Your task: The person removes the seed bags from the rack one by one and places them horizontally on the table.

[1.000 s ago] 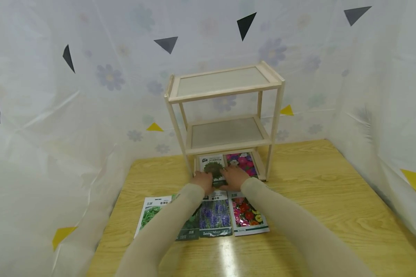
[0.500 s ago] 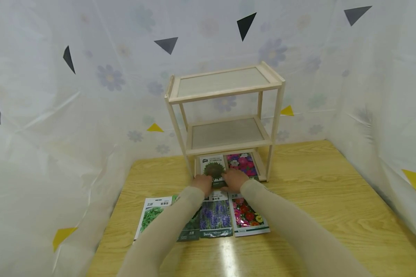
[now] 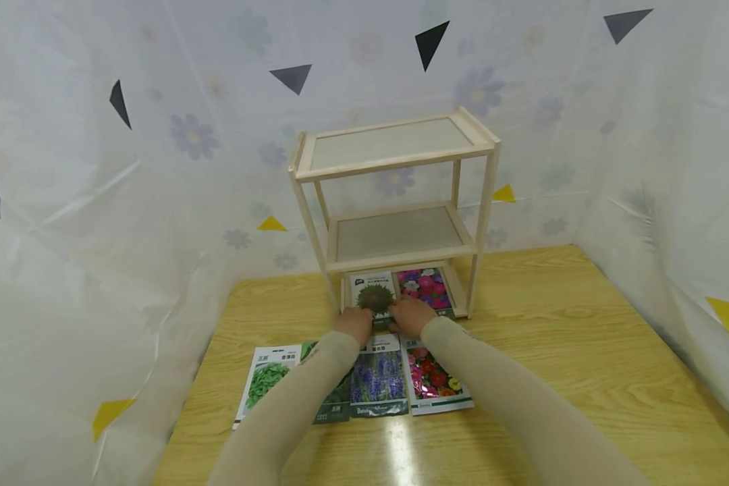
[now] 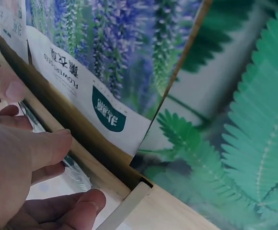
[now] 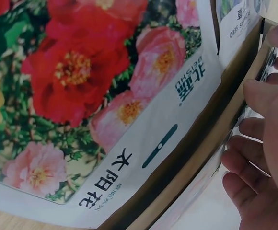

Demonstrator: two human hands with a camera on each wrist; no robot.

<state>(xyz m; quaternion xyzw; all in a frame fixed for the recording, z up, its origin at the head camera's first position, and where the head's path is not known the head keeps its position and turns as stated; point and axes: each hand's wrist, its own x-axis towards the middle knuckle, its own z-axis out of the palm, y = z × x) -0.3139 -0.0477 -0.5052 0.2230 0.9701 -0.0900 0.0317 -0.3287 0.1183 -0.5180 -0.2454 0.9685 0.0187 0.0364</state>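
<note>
On the bottom shelf of a small wooden rack (image 3: 401,256) lies a seed packet (image 3: 373,297) with a large round spiky flower head printed on it. My left hand (image 3: 355,324) pinches its near left corner. At the near right corner my right hand (image 3: 412,317) holds the same packet. In the left wrist view, the left thumb and fingers lie around the packet's shiny edge (image 4: 76,175). Bent fingers of the right hand (image 5: 263,139) show in the right wrist view. Beside the packet, a purple-pink flower seed packet (image 3: 426,287) lies on the shelf, partly behind the right hand.
In front of the rack, a row of seed packets lies on the wood-grain table (image 3: 553,337): green leaves (image 3: 270,378), a fern-like plant (image 3: 335,405) partly under the left sleeve, purple spikes (image 3: 378,378), and red and pink flowers (image 3: 434,378). Patterned sheeting (image 3: 219,169) surrounds the table.
The spiky-flower packet has shifted very slightly to the right. My fingers have drawn back a little toward its near corners, and more of its picture shows.
</note>
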